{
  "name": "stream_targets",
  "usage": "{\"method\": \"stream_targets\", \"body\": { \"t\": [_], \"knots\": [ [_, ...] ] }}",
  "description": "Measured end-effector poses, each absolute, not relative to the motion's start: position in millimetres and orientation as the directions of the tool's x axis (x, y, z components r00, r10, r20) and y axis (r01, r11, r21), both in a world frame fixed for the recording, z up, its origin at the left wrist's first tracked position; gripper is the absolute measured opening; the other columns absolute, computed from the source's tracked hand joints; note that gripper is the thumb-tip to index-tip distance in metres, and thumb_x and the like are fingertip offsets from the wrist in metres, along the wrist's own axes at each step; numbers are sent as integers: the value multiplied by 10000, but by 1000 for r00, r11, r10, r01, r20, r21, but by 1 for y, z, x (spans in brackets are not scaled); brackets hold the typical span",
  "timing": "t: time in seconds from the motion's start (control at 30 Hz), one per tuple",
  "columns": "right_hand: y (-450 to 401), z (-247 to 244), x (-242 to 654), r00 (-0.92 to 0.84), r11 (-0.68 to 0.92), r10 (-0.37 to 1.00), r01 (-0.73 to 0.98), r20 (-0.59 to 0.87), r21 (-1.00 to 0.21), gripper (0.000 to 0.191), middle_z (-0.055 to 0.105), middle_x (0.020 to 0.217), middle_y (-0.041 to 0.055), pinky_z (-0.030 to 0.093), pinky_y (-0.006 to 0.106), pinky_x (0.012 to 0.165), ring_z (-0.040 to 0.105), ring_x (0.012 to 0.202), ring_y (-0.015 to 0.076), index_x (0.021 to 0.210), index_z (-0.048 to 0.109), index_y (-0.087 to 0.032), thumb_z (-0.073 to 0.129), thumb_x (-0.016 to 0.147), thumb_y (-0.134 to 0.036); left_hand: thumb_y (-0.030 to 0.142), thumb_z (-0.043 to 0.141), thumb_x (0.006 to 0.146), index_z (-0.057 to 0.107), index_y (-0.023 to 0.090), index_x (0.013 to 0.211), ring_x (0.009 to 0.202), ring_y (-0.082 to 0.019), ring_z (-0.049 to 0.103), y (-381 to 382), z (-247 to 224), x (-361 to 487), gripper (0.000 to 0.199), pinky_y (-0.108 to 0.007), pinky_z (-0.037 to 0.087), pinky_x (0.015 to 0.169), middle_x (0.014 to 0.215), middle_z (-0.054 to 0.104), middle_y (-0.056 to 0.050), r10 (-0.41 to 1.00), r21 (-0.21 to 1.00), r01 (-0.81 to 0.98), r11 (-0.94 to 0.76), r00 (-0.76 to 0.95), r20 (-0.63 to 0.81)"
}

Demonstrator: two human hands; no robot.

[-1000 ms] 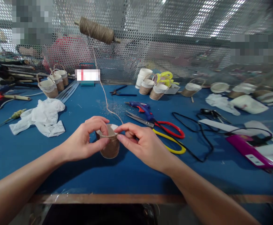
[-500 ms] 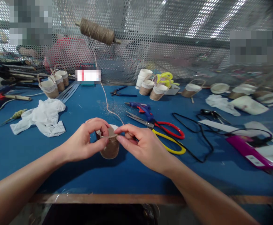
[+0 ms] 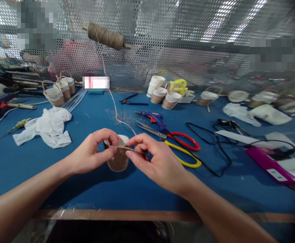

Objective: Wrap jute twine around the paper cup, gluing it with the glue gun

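A small paper cup (image 3: 118,162) wrapped in brown twine, with a white inside, stands upright on the blue table in front of me. At its rim, my left hand (image 3: 100,148) pinches a piece of twine (image 3: 124,147) between thumb and fingers. The same twine runs across the cup's front into my right hand (image 3: 147,153), whose thumb and forefinger are closed on it. A strand (image 3: 116,113) leads up from behind my right fingers to a twine spool (image 3: 105,36) on the mesh panel. My fingers hide part of the rim.
Beside my right hand lie scissors (image 3: 183,141) with red and yellow handles and a blue glue gun (image 3: 154,118). Pliers (image 3: 133,100), finished cups (image 3: 171,101), a white cloth (image 3: 46,126) and a magenta power strip (image 3: 266,163) with black cable surround the work spot.
My right fingers have shifted slightly right and down, and a length of twine now shows stretched between my hands. The cup stays nearly in place.
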State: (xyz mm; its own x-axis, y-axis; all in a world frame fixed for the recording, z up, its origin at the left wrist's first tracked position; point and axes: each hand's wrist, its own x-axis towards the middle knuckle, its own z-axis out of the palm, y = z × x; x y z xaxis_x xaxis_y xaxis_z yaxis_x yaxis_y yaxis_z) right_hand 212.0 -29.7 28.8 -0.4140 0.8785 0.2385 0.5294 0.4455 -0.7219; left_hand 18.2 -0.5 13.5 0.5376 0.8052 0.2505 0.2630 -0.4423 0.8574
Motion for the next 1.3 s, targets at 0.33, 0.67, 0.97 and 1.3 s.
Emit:
{"method": "stream_targets", "body": {
  "t": [0.33,0.67,0.97,1.3],
  "knots": [
    [-24,29,217,-439,467,871,597,222,-652,151,600,762,23,444,253,645,551,684,121,727,568,-168,496,851,-214,236,547,778,541,155,742,913,-200,569,5,12,13,89,-346,433,820,908,628,-75,865,942,161,-294,464,191],
    [23,32,247,-52,147,982,815,182,-561,182,672,914,75,488,282,717,633,777,169,898,588,-148,509,837,-301,218,583,764,555,157,738,1031,-226,529,8,11,8,71,-373,398,887,978,608,-96,856,952,82,-295,464,226],
    [71,19,290,169,-178,983,971,-68,-159,261,593,1088,93,469,401,812,583,949,205,1061,574,-140,539,862,-305,205,535,795,530,166,746,1034,-224,527,8,9,8,63,-391,395,895,961,594,-93,798,878,167,-448,518,309],
    [94,14,287,253,-311,942,904,-220,-293,309,564,1137,78,491,402,788,580,957,211,1132,541,-148,540,865,-303,164,518,805,538,173,766,1026,-233,530,8,4,10,45,-389,430,864,834,597,-77,700,713,256,-653,564,438]
  ]
}}
